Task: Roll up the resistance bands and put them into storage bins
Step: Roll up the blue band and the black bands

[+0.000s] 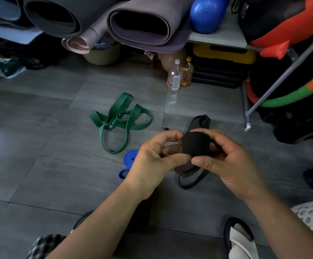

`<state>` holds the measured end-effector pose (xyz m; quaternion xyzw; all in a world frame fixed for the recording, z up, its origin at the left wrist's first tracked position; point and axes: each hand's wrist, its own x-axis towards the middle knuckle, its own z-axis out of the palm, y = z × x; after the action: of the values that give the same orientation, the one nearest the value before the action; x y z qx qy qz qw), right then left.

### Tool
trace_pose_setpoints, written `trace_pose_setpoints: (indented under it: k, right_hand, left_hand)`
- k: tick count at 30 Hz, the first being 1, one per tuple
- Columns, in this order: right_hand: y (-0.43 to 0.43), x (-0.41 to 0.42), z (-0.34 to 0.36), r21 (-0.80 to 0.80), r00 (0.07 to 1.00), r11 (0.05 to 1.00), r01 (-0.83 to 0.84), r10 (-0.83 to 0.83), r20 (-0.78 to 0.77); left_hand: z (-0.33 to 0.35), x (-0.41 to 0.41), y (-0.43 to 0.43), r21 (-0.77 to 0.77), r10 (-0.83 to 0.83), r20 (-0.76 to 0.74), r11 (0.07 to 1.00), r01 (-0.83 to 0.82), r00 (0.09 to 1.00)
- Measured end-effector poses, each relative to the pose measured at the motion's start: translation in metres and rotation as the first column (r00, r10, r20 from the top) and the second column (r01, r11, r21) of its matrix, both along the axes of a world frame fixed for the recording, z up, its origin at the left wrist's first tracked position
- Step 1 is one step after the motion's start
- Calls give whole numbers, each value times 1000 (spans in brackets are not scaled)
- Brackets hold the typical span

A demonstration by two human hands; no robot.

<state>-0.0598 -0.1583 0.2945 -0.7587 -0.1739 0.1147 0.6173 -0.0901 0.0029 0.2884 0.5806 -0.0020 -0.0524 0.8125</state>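
Floor (39, 165) surrounds left hand (152, 163) and right hand (226, 165) gripping black band (195, 143).

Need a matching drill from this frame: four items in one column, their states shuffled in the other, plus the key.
Items
1. black band
2. green band
3. blue band
4. clear bottle

States
A. standing upright below the shelf
B. partly hidden behind the left hand
C. sprawled in loose loops on the floor
D. partly rolled, gripped by left hand and right hand

Pairs: 1-D, 2-C, 3-B, 4-A
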Motion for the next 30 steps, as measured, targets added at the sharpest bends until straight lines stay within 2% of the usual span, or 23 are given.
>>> trace_pose_setpoints:
  k: [4,6,7,9,11,12,13,14,16,18,19,22,24,25,27,28,29,30]
  right_hand:
    - [3,-3,-2,23,1000,1000,18,-18,2]
    - [2,-4,0,-42,999,999,33,-33,4]
    - [1,-4,0,-136,998,990,31,-24,50]
    - [-1,-3,0,-421,980,906,50,37,197]
    - [0,-4,-4,-617,940,782,86,142,311]
    - [3,-5,-5,-664,923,740,102,178,341]
    - [6,-6,-5,-680,915,725,114,189,356]
    - [7,-7,-3,-668,919,736,114,178,353]
    - [4,-4,-1,-543,955,837,64,107,278]
    - [-2,1,1,-324,993,946,-16,54,108]
    - [-3,2,1,-184,998,982,-42,49,33]
    - [0,2,0,136,996,989,-52,61,-60]
    - [7,-2,-2,232,997,973,-6,22,-67]
    - [9,-4,-4,228,998,974,19,-5,-61]
    - [8,-4,-6,118,999,992,39,-35,-29]
    - [4,-2,-6,19,999,999,38,-38,2]
    - [1,0,-6,-119,998,992,35,-28,61]
    - [-2,1,-6,-292,988,956,36,9,152]
  left_hand:
    - [-4,0,-3,-129,40,-28,991,-44,999]
    - [-4,1,-2,-110,18,-60,994,-25,998]
    - [-4,1,-1,-39,-1,-66,999,-2,998]
    - [-6,2,3,266,-51,-18,962,54,999]
    - [-9,3,5,641,-143,106,766,43,984]
    - [-10,3,4,736,-172,155,677,3,973]
    - [-10,2,3,755,-160,176,655,-29,971]
    - [-7,1,3,726,-116,168,687,-44,979]
    - [-3,1,4,557,-12,85,830,-37,996]
    - [2,0,6,307,35,-4,951,-32,999]
    - [4,-1,6,188,44,-28,981,-38,999]
    - [2,-1,4,-69,50,-52,996,-54,997]
    - [-1,-1,1,-204,49,-95,977,-68,994]
    - [-3,0,0,-255,37,-127,965,-68,991]
    - [-2,1,1,-238,7,-164,970,-46,986]
    - [-2,2,3,-118,-6,-151,993,-12,989]
    - [-3,4,7,96,-16,-109,995,26,994]
    - [-3,5,10,358,-28,-46,933,43,999]
